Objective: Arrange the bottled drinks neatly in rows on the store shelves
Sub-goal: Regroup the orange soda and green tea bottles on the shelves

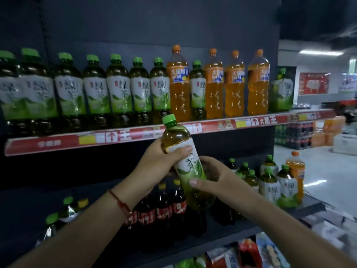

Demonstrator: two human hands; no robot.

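Dark metal store shelving w/ red price-strip upper shelf (pixel 58 145) and a dark lower shelf (pixel 301 209); pale shop floor (pixel 328 171) to the right, stacked drink packs (pixel 301 134) in the bkgd.

Upper shelf: row of green-capped green-tea plastic bottles (pixel 96 89) standing upright, then tall orange-soda plastic bottles (pixel 214 84) w/ one green-tea bottle between them; another tea bottle at the far right end, tilted.

Lower shelf: dark cola bottles w/ red labels (pixel 164 207) centre, behind the arms; cluster of tea bottles (pixel 270 182) right, unevenly spaced, one orange bottle beside them.

Held green-tea bottle w/ green cap and white-green label (pixel 185 161) is in mid-air in front of the upper shelf edge, tilted, cap up-left. Left hand (pixel 160 159) grips its upper body; right hand (pixel 210 176) wraps the lower body. Red string bracelet (pixel 120 202) on left wrist. Snack packets (pixel 249 252) at bottom.
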